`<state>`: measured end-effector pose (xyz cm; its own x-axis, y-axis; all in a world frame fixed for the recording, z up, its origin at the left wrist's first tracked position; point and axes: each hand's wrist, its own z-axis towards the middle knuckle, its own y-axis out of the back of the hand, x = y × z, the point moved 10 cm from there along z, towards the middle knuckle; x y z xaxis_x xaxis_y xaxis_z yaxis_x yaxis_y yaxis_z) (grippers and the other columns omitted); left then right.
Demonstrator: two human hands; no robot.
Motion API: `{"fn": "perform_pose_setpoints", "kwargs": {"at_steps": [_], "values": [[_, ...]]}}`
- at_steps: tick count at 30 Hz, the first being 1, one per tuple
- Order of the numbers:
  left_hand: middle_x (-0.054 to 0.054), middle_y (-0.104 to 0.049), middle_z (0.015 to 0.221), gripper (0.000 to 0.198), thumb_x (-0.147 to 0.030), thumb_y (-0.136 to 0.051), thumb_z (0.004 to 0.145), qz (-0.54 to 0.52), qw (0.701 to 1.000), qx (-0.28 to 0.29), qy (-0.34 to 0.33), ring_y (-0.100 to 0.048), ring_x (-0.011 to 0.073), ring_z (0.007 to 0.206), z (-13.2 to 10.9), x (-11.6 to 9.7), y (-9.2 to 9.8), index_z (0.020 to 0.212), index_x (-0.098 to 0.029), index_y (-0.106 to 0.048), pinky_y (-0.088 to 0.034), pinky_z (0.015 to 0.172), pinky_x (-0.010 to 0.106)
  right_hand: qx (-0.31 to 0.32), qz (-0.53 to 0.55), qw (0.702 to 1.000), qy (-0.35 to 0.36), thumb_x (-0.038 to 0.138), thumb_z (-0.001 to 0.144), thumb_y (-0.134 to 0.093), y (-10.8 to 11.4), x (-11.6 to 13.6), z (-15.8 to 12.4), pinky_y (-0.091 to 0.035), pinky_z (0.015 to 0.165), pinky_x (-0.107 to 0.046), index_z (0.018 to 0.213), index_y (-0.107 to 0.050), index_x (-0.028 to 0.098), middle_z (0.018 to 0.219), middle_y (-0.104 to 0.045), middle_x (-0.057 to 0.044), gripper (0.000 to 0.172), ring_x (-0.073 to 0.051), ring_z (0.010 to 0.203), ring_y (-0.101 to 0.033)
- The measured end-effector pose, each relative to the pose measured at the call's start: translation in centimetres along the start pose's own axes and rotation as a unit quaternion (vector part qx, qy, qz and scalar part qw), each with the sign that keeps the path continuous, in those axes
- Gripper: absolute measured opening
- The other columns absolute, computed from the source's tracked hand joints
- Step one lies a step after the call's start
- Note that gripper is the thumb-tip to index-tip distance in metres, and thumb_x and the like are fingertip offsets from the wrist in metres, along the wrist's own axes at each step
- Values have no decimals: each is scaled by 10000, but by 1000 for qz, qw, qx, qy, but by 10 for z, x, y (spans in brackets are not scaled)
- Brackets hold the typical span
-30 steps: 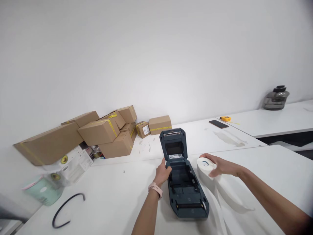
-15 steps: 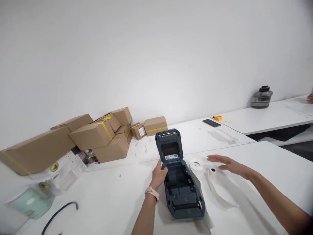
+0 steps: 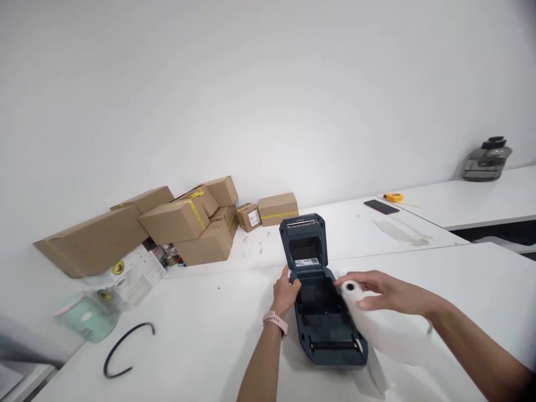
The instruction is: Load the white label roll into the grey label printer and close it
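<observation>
A dark blue-grey label printer stands on the white table with its lid tipped up and its roll bay exposed. My left hand, with a pink watch band at the wrist, grips the printer's left side near the hinge, the thumb over the rim. Just right of the bay, my right hand pinches a small white paper roll with a dark core hole between thumb and fingers. A blurred strip of paper trails from that roll across the table. Most of the larger roll seen before is hidden behind my right hand.
Stacked cardboard boxes line the wall at the left and centre. A curved black cable and a mint-green container lie left. Farther right are a phone, a yellow tape measure and a grey jug.
My right hand has come left and taken hold of the small paper roll, lifting it beside the printer. My left hand still grips the printer. The view has turned slightly left.
</observation>
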<state>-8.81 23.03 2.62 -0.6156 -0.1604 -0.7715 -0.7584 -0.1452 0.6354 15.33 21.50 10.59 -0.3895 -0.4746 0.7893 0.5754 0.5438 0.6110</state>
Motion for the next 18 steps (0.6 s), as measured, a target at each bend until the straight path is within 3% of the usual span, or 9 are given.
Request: {"fn": "perform_pose_setpoints", "kwargs": {"at_steps": [3,5,8,10,14,16,18], "values": [[31,-737,1081,661,-335,-535,818,-3,1000,-9,8,-655,233,1021,-3,0,1,1461,-248,-409,-438,918,305,74,-169,982,30,403,762,-666,-43,30,51,-431,631,-271,1106,-670,247,801,-614,-1,378,-184,722,-583],[27,-732,1115,651,-337,-550,811,-7,1000,-17,16,-651,230,1055,-4,2,2,1445,-257,-428,-429,949,303,95,-275,957,16,296,693,-708,-68,27,82,-380,592,-258,894,-699,213,726,-610,9,218,-177,676,-579],[58,-713,1173,657,-340,-563,802,-14,999,-34,32,-631,246,1118,-6,5,2,1437,-231,-436,-422,981,323,108,-334,936,2,202,597,-750,-94,13,109,-371,598,-267,695,-682,184,681,-643,-11,120,-212,690,-615],[103,-683,1230,672,-344,-559,803,-21,998,-43,45,-607,276,1168,-6,7,-1,1444,-191,-424,-419,998,359,108,-360,927,0,146,648,-705,-104,2,115,-409,679,-287,708,-700,184,754,-701,-39,72,-234,774,-649],[168,-604,1343,735,-343,-566,803,-51,995,-55,70,-574,316,1226,-5,10,-12,1473,-133,-352,-427,1000,404,108,-406,907,-10,53,831,-547,-113,-13,120,-412,926,-366,787,-725,166,883,-743,-92,215,-234,912,-678],[149,-599,1356,766,-322,-603,784,-72,993,-62,73,-572,293,1235,-3,11,-18,1479,-156,-328,-433,997,371,119,-424,897,-23,154,911,-566,-116,-22,122,-450,942,-404,895,-712,146,959,-725,-95,147,-224,932,-674],[129,-604,1356,770,-309,-628,774,-93,991,-69,70,-574,259,1237,-2,12,-21,1471,-173,-329,-434,996,326,129,-435,890,-34,292,944,-588,-117,-30,125,-512,902,-422,1086,-657,149,1109,-676,-88,213,-210,978,-656]]}}
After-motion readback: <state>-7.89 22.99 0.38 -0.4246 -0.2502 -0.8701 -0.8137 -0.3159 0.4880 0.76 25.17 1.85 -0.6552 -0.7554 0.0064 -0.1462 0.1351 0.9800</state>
